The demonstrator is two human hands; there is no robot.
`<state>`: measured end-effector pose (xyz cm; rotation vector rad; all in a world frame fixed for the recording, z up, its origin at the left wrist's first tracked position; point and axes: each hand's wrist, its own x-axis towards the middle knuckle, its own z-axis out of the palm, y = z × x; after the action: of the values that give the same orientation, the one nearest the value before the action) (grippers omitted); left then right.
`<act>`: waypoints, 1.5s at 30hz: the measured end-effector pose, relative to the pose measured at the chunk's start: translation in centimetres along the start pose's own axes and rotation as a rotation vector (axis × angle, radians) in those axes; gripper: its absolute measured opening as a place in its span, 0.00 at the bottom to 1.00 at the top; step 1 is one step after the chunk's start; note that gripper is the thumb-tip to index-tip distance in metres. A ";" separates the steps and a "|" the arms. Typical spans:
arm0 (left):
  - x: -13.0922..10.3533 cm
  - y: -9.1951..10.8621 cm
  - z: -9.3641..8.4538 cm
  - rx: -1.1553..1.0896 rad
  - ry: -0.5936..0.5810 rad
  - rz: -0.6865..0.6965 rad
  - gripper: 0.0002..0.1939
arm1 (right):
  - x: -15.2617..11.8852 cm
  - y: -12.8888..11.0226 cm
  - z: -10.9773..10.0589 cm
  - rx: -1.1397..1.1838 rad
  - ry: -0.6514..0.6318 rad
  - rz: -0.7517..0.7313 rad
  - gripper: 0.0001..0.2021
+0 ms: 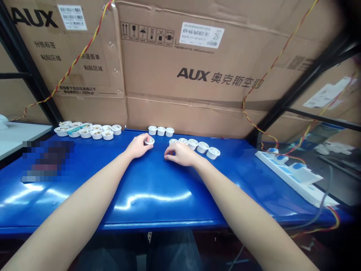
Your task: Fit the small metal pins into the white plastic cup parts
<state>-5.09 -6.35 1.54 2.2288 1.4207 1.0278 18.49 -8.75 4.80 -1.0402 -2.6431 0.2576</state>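
Observation:
My left hand is closed round the side of a small round white cup at the middle of the blue table. To its right, my right hand is held in a pinch just above the tabletop. A tiny dark thing shows at its fingertips, too small to name. Right behind that hand runs a slanting row of similar white cups, the nearest ones partly hidden by the hand. Three more white cups stand in a line at the table's back edge.
Several white cups with small pieces inside cluster at the back left, a teal strip-like item across some. A blurred-out dark object lies at left. A white power strip lies along the right edge. Cardboard walls the back.

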 end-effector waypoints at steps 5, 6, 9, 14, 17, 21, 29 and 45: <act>0.0 0.1 0.0 0.002 -0.003 0.000 0.07 | 0.1 0.1 0.4 -0.021 0.013 0.024 0.05; 0.0 0.1 0.0 0.005 -0.001 0.001 0.07 | 0.2 0.2 0.5 -0.020 0.016 0.025 0.05; 0.0 0.1 0.1 0.015 0.005 0.005 0.08 | 0.4 0.2 0.9 -0.011 0.035 0.034 0.04; 0.1 0.1 0.2 0.015 0.005 0.005 0.07 | 0.9 -0.4 1.4 -0.020 0.081 0.064 0.05; 0.1 0.1 0.1 0.021 0.003 0.000 0.08 | 0.9 -0.8 1.4 -0.029 0.110 0.080 0.07; 0.0 0.2 0.1 0.027 -0.003 -0.003 0.08 | 0.7 -0.6 1.1 -0.043 0.058 0.053 0.06; 0.0 0.4 0.2 0.044 0.006 0.037 0.08 | 0.9 -1.2 1.0 -0.114 -0.010 0.037 0.06; -0.1 0.4 0.4 0.021 -0.020 -0.036 0.23 | 1.3 -2.2 0.8 -0.212 -0.042 0.036 0.07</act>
<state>-4.58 -6.52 1.44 2.2141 1.4644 0.9811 15.95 -9.52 4.84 -1.1587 -2.7369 0.0062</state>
